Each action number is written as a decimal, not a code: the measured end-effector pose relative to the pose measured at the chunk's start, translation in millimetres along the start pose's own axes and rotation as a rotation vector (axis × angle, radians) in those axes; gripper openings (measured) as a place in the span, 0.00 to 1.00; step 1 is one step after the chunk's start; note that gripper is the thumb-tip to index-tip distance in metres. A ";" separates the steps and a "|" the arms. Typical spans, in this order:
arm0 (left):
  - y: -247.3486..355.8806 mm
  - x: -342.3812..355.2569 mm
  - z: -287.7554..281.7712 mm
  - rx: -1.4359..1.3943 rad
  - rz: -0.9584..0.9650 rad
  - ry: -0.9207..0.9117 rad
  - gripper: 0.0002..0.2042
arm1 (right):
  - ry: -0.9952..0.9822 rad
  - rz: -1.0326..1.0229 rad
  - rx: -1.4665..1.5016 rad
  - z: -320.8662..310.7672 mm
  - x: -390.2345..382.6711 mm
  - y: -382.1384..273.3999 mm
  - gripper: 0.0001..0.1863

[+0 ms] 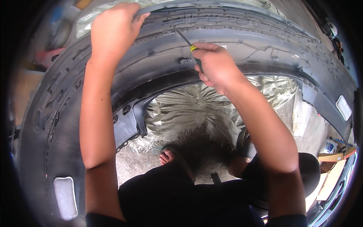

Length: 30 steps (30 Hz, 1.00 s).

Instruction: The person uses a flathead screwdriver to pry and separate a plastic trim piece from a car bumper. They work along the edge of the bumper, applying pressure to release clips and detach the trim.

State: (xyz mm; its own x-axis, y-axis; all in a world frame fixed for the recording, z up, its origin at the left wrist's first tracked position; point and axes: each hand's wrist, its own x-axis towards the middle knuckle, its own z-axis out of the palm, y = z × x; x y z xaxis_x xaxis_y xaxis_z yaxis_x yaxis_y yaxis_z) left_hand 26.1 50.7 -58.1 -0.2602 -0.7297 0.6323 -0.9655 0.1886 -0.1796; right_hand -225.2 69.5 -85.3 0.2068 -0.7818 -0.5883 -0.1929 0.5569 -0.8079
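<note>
A large dark grey car bumper (166, 72) lies with its inner side up, curving across the view in front of me. My left hand (115, 28) is closed on a grey trim strip (170, 5) along the bumper's far edge; its fingertips are partly hidden. In my right hand (215, 66) is a screwdriver (184, 37) with a green and yellow handle. Its thin metal shaft points up and left, the tip at the row of slots and clips near the far edge. Whether the tip sits in a slot I cannot tell.
Thin wiring (257, 49) runs along the bumper's inner face. Crumpled woven plastic sheeting (181, 102) lies on the floor under it. A cardboard box (334, 155) with a white bottle (330, 145) stands at the right. My foot (166, 156) rests close to the sheeting's frayed edge.
</note>
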 end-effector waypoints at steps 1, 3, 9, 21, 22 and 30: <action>-2.6 -0.2 1.2 0.006 0.002 0.000 0.14 | -0.010 -0.025 -0.077 -3.1 1.1 2.2 0.26; -7.0 -0.2 2.8 0.011 0.009 0.008 0.14 | -0.023 -0.127 -0.314 -14.5 6.8 1.7 0.26; -5.9 -4.7 2.9 -0.079 -0.094 -0.051 0.13 | 0.071 -0.424 -0.955 -67.1 14.7 -6.5 0.24; -33.5 66.6 -35.0 -0.133 -0.091 -0.351 0.26 | -0.069 -0.633 -1.367 -119.1 22.7 -17.7 0.21; -39.3 79.1 -31.1 -0.156 -0.093 -0.388 0.25 | -0.085 -0.652 -1.372 -123.3 23.6 -18.3 0.20; -43.1 120.2 66.1 -0.094 -0.106 -0.910 0.32 | -0.091 -0.838 -1.187 -139.6 23.1 -21.5 0.18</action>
State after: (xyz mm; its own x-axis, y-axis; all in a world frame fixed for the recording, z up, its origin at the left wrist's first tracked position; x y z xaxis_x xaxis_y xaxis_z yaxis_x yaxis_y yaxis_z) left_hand 37.2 -88.6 -24.2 -0.0990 -0.9744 -0.2019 -0.9911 0.1147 -0.0676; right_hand -350.2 0.3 -76.6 0.7049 -0.7093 -0.0050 -0.6416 -0.6346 -0.4308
